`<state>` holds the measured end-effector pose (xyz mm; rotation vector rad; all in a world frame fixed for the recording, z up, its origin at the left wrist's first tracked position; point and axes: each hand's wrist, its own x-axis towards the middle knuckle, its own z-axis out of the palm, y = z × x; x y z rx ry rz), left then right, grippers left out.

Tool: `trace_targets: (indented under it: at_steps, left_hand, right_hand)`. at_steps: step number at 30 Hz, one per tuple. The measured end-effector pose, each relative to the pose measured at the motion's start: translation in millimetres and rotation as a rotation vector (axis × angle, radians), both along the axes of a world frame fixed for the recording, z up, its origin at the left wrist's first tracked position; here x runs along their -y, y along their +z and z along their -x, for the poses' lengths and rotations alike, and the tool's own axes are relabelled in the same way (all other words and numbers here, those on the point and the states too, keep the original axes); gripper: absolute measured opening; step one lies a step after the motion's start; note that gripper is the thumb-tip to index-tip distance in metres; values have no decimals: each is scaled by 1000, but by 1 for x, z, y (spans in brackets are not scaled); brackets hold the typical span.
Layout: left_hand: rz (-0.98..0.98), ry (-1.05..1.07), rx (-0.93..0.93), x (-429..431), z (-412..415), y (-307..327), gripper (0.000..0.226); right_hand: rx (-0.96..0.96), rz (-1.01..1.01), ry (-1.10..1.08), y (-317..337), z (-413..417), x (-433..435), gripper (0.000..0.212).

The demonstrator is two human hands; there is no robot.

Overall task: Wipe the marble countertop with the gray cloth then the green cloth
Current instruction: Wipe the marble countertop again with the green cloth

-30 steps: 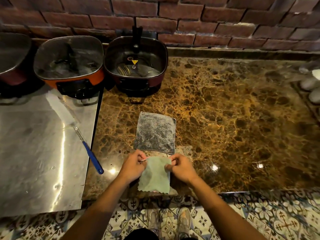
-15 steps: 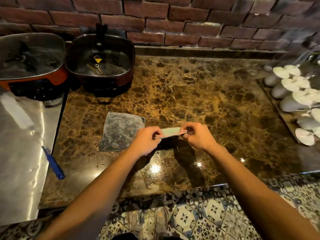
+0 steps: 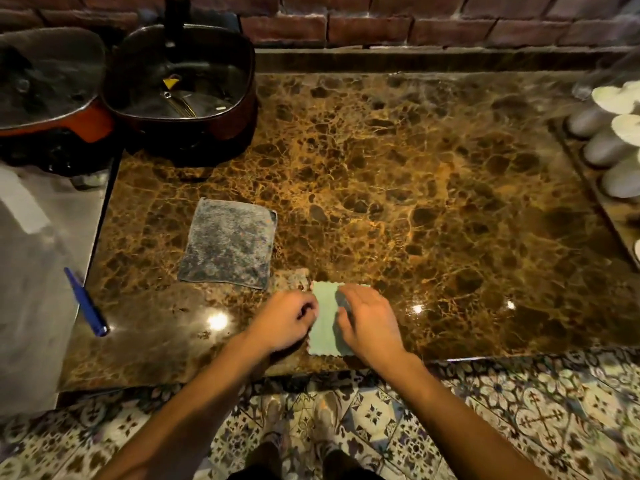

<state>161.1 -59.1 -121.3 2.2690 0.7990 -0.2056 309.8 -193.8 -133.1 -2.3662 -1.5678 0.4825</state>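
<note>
Right hand: my right hand [image 3: 369, 323] lies palm down on the green cloth [image 3: 323, 318], fingers extended and loosely spread, pressing the cloth flat against the stone rather than gripping it.
Left hand: my left hand [image 3: 285, 320] is at the cloth's left edge, fingers curled inward; it appears to pinch that edge, but the contact point is hidden by the knuckles, so I cannot tell for certain.
Green cloth: flat on the marble countertop [image 3: 415, 202], close to the front edge, with a scalloped border visible at its top and bottom; my right hand covers its right part.
Gray cloth: the gray cloth [image 3: 228, 244] lies spread flat on the marble, behind and to the left of the green cloth, apart from it and from both my hands.
Marble countertop: brown, veined and glossy, with bright light reflections near the front edge on either side of my hands.
Left side: a blue-handled tool [image 3: 86, 303] rests on the steel surface [image 3: 38, 271] adjoining the marble.
Rear left: a dark square pot [image 3: 180, 88] with a glass lid stands on the marble's back corner; an orange-bodied pot [image 3: 52, 95] stands beside it.
Right side: white cups [image 3: 609, 147] lie on a tray [image 3: 588, 188] at the right edge.
Backdrop: brick wall [image 3: 415, 19].
Below: patterned floor tiles [image 3: 519, 410].
</note>
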Motion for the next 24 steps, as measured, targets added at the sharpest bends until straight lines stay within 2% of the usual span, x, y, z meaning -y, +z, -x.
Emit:
trace_targets:
  at_steps: [2, 4, 8, 12, 17, 24]
  left_hand:
    - [-113, 110, 63, -15, -11, -4, 19]
    - [-186, 189, 99, -34, -24, -6, 30]
    - [-276, 185, 72, -72, -57, -16, 45]
    - [-309, 156, 109, -102, -87, -31, 49]
    - [-326, 168, 118, -120, -95, -43, 53]
    - [-322, 164, 115, -114, -99, -60, 55]
  right_hand:
    - [34, 55, -13, -18, 20, -15, 60]
    - [78, 134, -35, -38, 36, -19, 67]
    - [129, 159, -37, -56, 51, 0, 67]
    - [127, 146, -31, -56, 45, -8, 63]
    - [196, 129, -61, -63, -23, -102, 62]
    - [199, 164, -101, -62, -146, -253, 64]
